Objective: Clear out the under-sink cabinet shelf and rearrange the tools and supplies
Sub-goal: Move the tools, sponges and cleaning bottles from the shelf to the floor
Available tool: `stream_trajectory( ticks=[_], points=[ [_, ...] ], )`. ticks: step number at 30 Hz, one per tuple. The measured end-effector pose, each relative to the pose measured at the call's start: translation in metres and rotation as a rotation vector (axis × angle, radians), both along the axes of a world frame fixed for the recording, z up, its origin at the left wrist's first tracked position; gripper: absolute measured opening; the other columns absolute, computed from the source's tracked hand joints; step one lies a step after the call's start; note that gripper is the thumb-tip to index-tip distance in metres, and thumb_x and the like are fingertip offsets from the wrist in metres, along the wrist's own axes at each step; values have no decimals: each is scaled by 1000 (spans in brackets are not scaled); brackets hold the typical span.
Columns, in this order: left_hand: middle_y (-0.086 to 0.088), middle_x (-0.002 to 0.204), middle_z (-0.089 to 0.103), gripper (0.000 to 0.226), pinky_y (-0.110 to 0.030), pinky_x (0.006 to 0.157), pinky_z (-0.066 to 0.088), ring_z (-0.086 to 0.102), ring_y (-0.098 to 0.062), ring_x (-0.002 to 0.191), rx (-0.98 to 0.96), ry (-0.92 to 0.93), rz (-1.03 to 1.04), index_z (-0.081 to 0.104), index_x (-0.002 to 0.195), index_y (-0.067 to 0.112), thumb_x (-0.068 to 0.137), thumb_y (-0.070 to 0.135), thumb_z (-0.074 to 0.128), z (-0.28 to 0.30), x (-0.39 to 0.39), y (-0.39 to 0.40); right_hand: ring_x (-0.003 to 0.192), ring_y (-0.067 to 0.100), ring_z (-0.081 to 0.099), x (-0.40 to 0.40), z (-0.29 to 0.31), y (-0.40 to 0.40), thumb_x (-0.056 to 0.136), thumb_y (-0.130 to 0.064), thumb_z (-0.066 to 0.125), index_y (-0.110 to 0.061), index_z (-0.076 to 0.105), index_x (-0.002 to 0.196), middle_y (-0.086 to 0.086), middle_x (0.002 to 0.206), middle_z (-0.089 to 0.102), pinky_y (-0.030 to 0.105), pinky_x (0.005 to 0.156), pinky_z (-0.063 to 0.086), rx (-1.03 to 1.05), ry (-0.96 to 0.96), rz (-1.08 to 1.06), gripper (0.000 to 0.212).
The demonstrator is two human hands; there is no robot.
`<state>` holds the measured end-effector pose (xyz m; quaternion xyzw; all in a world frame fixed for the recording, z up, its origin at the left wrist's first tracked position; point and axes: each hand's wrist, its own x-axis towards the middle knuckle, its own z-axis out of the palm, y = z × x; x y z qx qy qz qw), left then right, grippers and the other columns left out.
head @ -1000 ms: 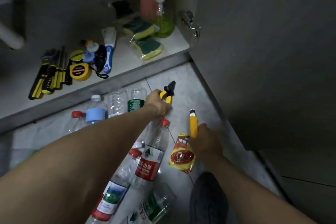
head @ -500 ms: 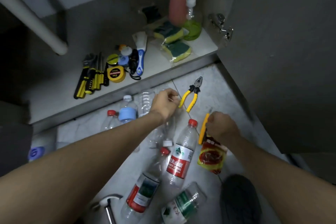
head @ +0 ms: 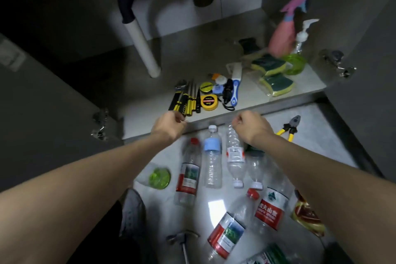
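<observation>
Fingers of both hands are curled loosely, nothing seen held: left hand [head: 169,127] at the shelf [head: 252,100] edge just below the screwdrivers [head: 184,102], right hand [head: 251,126] over the bottles [head: 212,163] on the floor. Pliers [head: 288,128] lie on the floor to the right, hammer [head: 184,240] near the bottom. Next reach is likely the screwdriver bundle; it should be pinched across all handles at once, lifted level, and kept clear of the tape measure [head: 209,102] beside it.
</observation>
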<state>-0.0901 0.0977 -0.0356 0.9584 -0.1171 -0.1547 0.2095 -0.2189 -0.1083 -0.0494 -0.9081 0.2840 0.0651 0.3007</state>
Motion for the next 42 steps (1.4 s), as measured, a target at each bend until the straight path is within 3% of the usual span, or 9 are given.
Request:
stream_trajectory(
  ticks=[5,9,12,20,24,27,32,37,42],
  points=[
    [-10,102,71,7,-38,89,54,64,-31,102,32,-17,130,68,91,24,85,24,64,-5,52,23,96,30,63,56,3,36,98,-25,49,-21,67,95,7,101,69,38,80,54,1,-75,104,18],
    [-8,104,72,14,-33,88,53,65,-28,103,-20,15,172,72,98,19,86,25,69,-30,79,22,95,30,63,99,3,54,96,-22,50,-24,69,98,2,98,67,33,72,46,-54,-113,140,19],
    [-7,106,72,16,-32,88,51,65,-28,105,-58,16,202,71,99,20,87,31,71,-44,90,16,96,33,64,125,-1,64,98,-26,47,-20,67,96,7,100,69,37,74,51,-71,-122,151,20],
    [-5,110,68,30,-33,84,49,61,-28,107,61,-9,56,66,102,23,82,44,74,-47,113,18,89,31,62,165,-7,84,96,-25,50,-27,64,91,7,99,70,32,68,43,-77,-135,106,15],
    [-10,107,68,25,-33,79,49,61,-33,105,155,-21,45,70,103,19,85,35,69,-40,117,29,97,30,65,175,-8,95,94,-22,55,-30,66,95,5,104,70,34,75,52,-74,-130,125,13],
    [-11,105,68,25,-33,79,51,62,-33,103,195,28,108,71,104,18,84,32,65,-39,119,49,100,31,64,178,-10,107,94,-34,57,-24,69,102,7,107,69,32,72,46,-177,-95,195,17],
    [-9,102,70,38,-25,71,52,64,-25,87,167,156,317,73,99,16,68,38,81,-37,125,84,106,30,63,179,-12,126,91,-52,61,-17,61,117,8,115,62,33,67,38,-498,-31,415,44],
    [-10,116,67,39,-27,88,52,65,-30,107,130,150,432,70,105,19,72,39,78,-41,127,101,105,28,65,180,-16,145,91,-35,63,-14,55,124,7,116,65,32,65,39,-574,9,467,40],
    [-14,124,63,34,-31,96,46,58,-35,118,76,174,422,61,117,17,87,34,60,-48,123,92,101,30,69,182,-19,151,83,-15,64,-9,48,122,8,108,69,32,62,39,-448,61,370,42]
  ],
)
